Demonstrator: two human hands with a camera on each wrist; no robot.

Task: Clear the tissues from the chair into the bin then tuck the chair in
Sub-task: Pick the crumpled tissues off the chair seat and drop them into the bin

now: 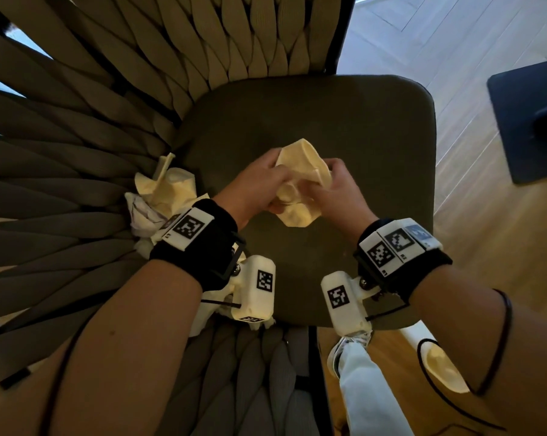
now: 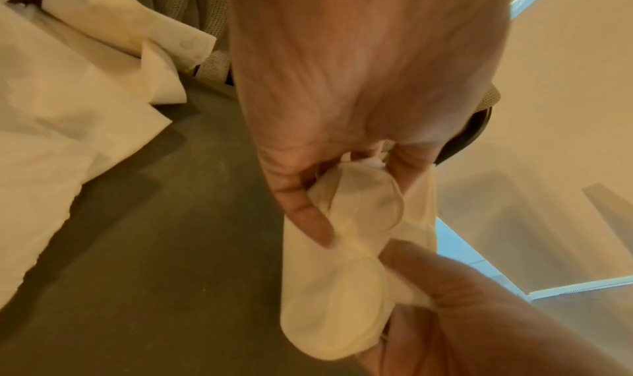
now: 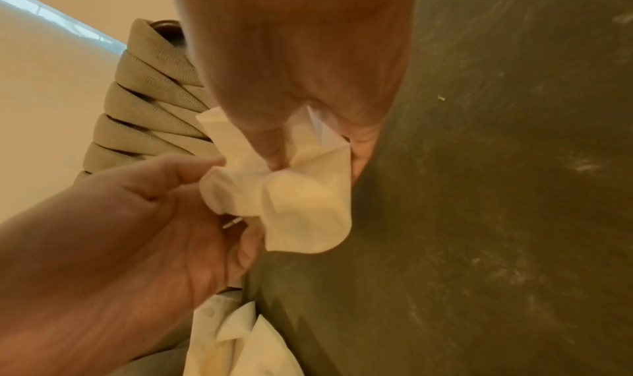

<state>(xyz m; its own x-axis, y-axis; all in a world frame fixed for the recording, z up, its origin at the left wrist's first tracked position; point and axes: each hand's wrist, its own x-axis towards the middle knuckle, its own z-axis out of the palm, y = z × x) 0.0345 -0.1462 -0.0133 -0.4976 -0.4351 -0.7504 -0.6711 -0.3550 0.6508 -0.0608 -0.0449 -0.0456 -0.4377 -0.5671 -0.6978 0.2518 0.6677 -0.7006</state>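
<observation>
A crumpled cream tissue [image 1: 300,184] is held just above the middle of the chair's dark olive seat [image 1: 360,127]. My left hand [image 1: 262,180] grips its left side and my right hand [image 1: 335,184] pinches its right side. In the left wrist view my left hand [image 2: 318,219] has thumb and fingers curled round the tissue [image 2: 342,260]. In the right wrist view my right hand [image 3: 284,127] pinches the same tissue [image 3: 301,195]. Several more crumpled tissues [image 1: 162,193] lie heaped at the seat's left edge against the woven backrest [image 1: 77,136]. No bin is in view.
The woven strap backrest curves round the left and far sides of the seat. A dark blue flat base with a post [image 1: 530,121] stands on the wood floor [image 1: 473,247] to the right. My leg in pale trousers [image 1: 366,391] is by the seat's near edge. A cream scrap [image 1: 442,369] shows under my right forearm.
</observation>
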